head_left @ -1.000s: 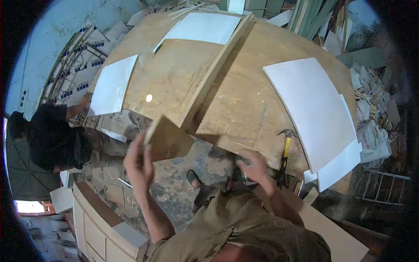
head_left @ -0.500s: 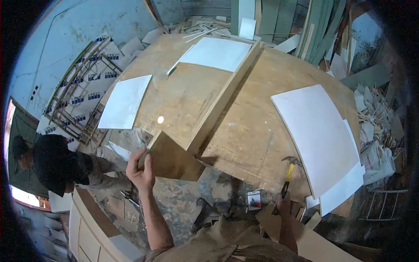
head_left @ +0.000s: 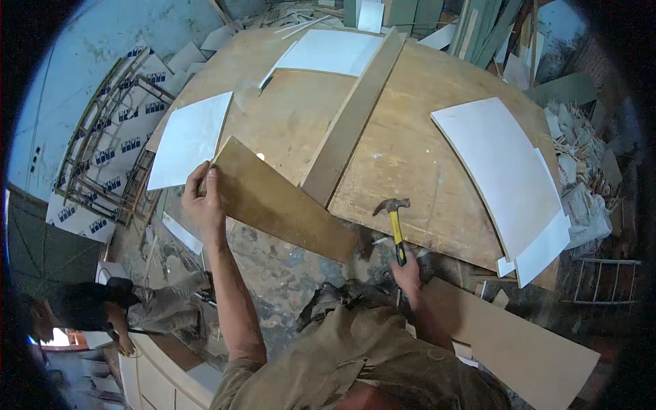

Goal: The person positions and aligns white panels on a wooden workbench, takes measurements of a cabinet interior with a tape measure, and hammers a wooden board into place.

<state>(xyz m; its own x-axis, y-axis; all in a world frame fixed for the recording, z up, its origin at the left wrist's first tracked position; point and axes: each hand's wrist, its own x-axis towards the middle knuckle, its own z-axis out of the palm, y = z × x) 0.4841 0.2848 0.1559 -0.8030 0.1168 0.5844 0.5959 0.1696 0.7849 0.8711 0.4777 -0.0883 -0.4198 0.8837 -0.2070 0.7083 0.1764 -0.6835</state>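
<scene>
My left hand [head_left: 206,198] pinches the left end of a brown wooden board [head_left: 277,198] between thumb and fingers. The board is held tilted at the near edge of the worktable, its right end lower and closer to me. My right hand [head_left: 408,275] grips a claw hammer [head_left: 395,229] by its yellow and black handle, head upward, near the table's front edge. A long narrow strip of wood [head_left: 352,119] stands on edge across the tabletop, and its near end is close to the held board.
White panels lie on the wooden worktable [head_left: 403,157]: one at left [head_left: 191,140], one at the back [head_left: 328,51], a larger one at right [head_left: 492,160]. A pale board [head_left: 512,335] lies right of me. A co-worker [head_left: 89,304] bends over at the left near a curved panel [head_left: 154,369].
The hammer has come leftward and up in my right hand. In my left hand the board has turned and shows more of its broad face. The co-worker appears lower in the picture.
</scene>
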